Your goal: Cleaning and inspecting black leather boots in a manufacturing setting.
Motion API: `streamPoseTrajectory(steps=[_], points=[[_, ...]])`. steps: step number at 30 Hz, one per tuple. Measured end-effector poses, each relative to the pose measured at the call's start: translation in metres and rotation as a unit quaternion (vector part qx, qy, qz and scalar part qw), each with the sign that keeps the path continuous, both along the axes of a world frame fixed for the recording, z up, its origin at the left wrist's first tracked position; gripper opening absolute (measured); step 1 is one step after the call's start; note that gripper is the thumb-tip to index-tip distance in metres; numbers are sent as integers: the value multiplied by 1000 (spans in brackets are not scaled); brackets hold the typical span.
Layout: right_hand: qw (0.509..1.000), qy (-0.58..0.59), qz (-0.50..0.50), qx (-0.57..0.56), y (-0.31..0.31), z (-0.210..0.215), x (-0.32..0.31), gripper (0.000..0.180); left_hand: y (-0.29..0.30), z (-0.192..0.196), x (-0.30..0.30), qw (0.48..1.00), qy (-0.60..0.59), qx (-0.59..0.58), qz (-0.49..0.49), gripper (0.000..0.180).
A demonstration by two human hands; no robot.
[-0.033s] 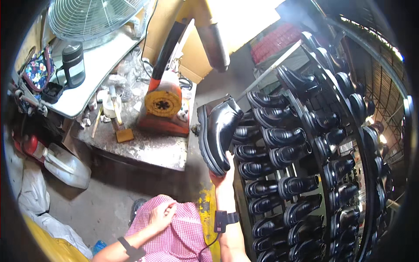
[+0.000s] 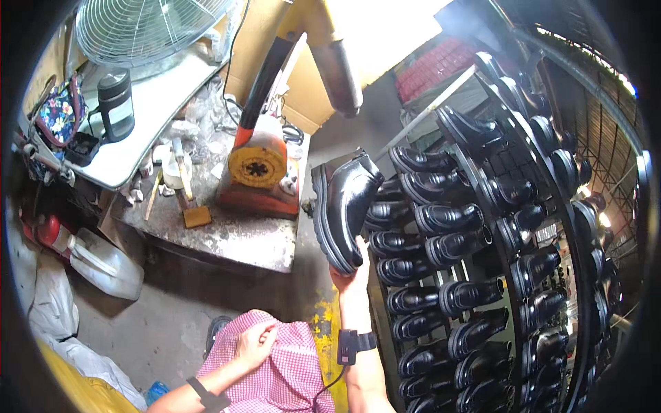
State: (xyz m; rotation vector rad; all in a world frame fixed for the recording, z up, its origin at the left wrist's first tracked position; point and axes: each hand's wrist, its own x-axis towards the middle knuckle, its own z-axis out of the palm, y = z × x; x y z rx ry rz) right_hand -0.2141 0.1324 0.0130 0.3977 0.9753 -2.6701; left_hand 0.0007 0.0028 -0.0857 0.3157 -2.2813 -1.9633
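A glossy black ankle boot (image 2: 343, 199) with a thick ridged sole stands nearly upright in the air, toe down and opening up. My right hand (image 2: 352, 270) grips it by the toe end, the thumb along one side; the other fingers are mostly hidden under the boot. Its sole faces left, toward the workbench. My left hand (image 2: 257, 343) rests on the red-and-white checked cloth (image 2: 289, 365) over my lap, its fingers curled in and nothing visible in them.
A rack (image 2: 475, 165) full of black boots rises close on the right. Left of the boot, a workbench (image 2: 268, 248) carries an orange machine with a round yellow wheel (image 2: 257, 164), a brush (image 2: 197, 216) and small clutter. A fan (image 2: 148, 31) and a dark bottle (image 2: 116, 103) stand farther back.
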Motion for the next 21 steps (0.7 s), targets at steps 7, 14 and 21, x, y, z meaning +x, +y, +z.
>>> streamPoseTrajectory(steps=[7, 14, 21], points=[[1000, 20, -12, 13, -36, 1, -40, 22, -5, -26, -1, 996, 77, -45, 18, 13], [1000, 12, 13, -3, -57, 6, -47, 23, -9, -22, -1, 997, 73, 10, 26, 14], [998, 42, 20, -38, -32, 0, -19, 24, -10, -21, -1, 996, 82, 14, 16, 14]])
